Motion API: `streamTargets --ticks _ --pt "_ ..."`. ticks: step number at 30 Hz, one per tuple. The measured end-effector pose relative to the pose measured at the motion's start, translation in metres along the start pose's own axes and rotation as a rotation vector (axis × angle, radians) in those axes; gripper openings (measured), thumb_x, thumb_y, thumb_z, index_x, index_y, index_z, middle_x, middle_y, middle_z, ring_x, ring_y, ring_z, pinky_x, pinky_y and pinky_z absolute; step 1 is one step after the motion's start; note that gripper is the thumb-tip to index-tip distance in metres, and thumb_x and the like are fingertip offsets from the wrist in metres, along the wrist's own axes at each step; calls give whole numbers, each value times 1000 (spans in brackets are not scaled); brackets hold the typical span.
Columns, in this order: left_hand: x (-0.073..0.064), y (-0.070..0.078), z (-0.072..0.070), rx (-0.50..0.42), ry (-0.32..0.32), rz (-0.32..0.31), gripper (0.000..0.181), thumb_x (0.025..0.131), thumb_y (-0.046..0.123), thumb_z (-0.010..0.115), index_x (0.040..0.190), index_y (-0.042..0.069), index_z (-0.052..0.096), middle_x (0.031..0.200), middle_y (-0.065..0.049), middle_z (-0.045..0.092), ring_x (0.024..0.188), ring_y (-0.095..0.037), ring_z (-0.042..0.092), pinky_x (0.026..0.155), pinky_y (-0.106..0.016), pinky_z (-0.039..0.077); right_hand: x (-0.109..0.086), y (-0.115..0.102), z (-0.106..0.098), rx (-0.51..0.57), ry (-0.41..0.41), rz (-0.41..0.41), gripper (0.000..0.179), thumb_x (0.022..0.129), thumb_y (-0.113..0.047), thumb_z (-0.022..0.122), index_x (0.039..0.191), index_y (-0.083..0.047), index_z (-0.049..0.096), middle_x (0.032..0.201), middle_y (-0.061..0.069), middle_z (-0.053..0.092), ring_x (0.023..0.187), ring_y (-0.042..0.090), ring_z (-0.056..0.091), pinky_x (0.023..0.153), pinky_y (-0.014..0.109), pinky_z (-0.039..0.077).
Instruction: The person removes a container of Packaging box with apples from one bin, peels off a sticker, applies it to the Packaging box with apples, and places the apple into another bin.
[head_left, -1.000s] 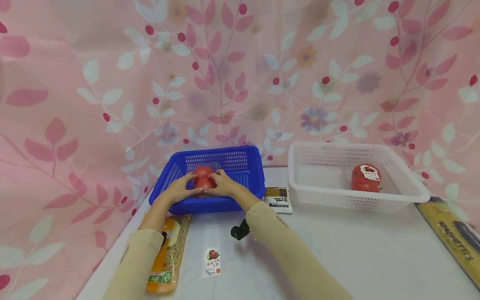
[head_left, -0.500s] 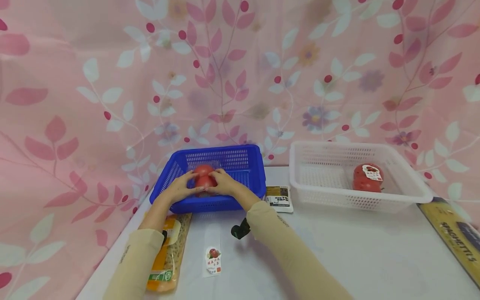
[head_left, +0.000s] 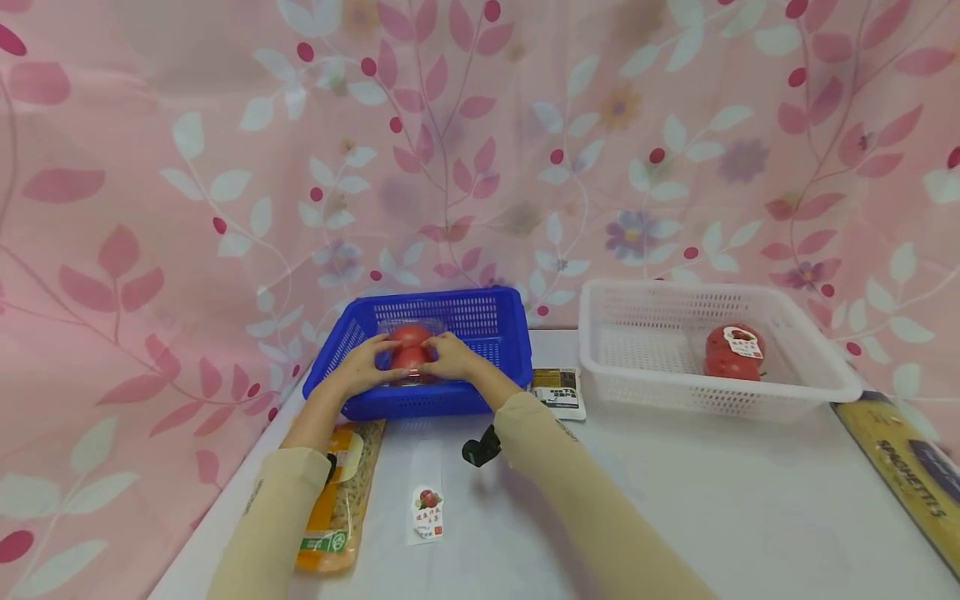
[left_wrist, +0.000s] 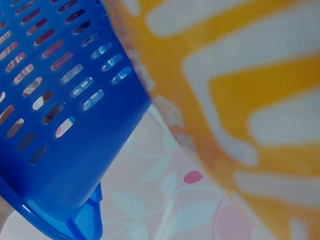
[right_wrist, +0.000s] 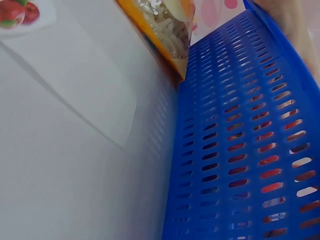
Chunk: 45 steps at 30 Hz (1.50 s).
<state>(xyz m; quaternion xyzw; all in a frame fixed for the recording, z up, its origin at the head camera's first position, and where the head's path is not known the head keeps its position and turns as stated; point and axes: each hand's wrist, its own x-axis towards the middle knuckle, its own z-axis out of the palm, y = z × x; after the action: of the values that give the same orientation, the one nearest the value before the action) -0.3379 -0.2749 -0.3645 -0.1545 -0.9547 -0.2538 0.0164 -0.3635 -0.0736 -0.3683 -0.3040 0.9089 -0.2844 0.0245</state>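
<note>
A clear plastic box of tomatoes (head_left: 411, 357) sits inside the blue basket (head_left: 512, 333). On its left side my left hand (head_left: 362, 367) grips the box, with the fingers bent over the edge. Opposite, my right hand (head_left: 454, 358) holds the right side. The red tomatoes show between the two hands; the fingertips' exact contact is hard to make out. In the left wrist view the basket's slotted wall (left_wrist: 60, 90) appears beside an orange packet (left_wrist: 235, 100). The right wrist view shows the basket's front wall (right_wrist: 240, 145), with red glimpsed through its slots.
An orange food packet (head_left: 347, 500) lies under my left forearm. A sticker (head_left: 428, 513) on a clear strip is in front of the basket. A small pouch (head_left: 558, 392) lies between it and a white basket (head_left: 637, 377) holding packed tomatoes (head_left: 731, 364). A spaghetti packet (head_left: 896, 467) is far right.
My fingers and thumbs have drawn slightly apart across the box, showing more of the tomatoes. The box stays in the blue basket, and the whole view has shifted a little.
</note>
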Motion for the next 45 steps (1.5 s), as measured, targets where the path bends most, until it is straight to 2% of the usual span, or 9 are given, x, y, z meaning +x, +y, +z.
streamTargets --ticks 6,17,20,24,30,36,40,45 --pt "1 2 1 4 -15 -15 71 80 47 65 134 6 45 144 -22 28 130 -44 23 99 -60 24 -1 2 -2 4 -26 31 51 87 -28 61 130 -4 49 130 16 46 124 26 37 99 40 36" --pt "2 4 3 9 -21 21 72 81 49 63 134 4 45 143 -24 28 130 -43 24 100 -58 24 -4 3 -3 -17 -31 15 58 86 -37 61 131 -2 47 132 14 47 127 27 35 100 42 35" --pt "2 5 3 8 -17 20 71 81 49 63 134 5 45 143 -24 28 130 -44 23 100 -59 24 -4 4 -3 -21 -8 8 59 86 -40 60 130 -2 48 128 12 52 126 25 36 98 41 38" --pt "4 4 2 6 -6 33 70 83 47 62 135 4 44 143 -24 28 130 -45 23 100 -60 23 -4 3 -3 0 49 1 54 86 -35 61 127 -1 51 125 12 55 125 26 37 97 40 38" --pt "4 5 0 3 40 69 70 83 45 62 136 3 42 143 -23 27 129 -45 25 98 -59 27 -3 2 -1 42 158 11 49 86 -27 61 128 -2 52 131 15 48 126 26 37 97 39 39" --pt "1 17 -10 24 98 93 66 83 40 64 133 1 45 141 -26 30 125 -45 31 95 -58 33 -5 0 -5 58 207 -12 49 87 -28 60 129 -6 51 135 16 41 122 28 40 95 41 40" --pt "-4 26 -21 16 131 104 65 82 40 66 131 1 48 139 -25 33 120 -44 39 91 -56 38 -12 -9 -19 37 189 -57 48 89 -29 58 130 -6 50 137 15 41 125 28 39 97 43 39" --pt "-12 33 -35 -20 184 100 67 81 46 65 131 5 49 139 -21 36 118 -41 42 88 -56 41 -24 -26 -40 10 192 -116 48 91 -31 56 130 -4 50 136 15 42 126 28 38 97 42 38"
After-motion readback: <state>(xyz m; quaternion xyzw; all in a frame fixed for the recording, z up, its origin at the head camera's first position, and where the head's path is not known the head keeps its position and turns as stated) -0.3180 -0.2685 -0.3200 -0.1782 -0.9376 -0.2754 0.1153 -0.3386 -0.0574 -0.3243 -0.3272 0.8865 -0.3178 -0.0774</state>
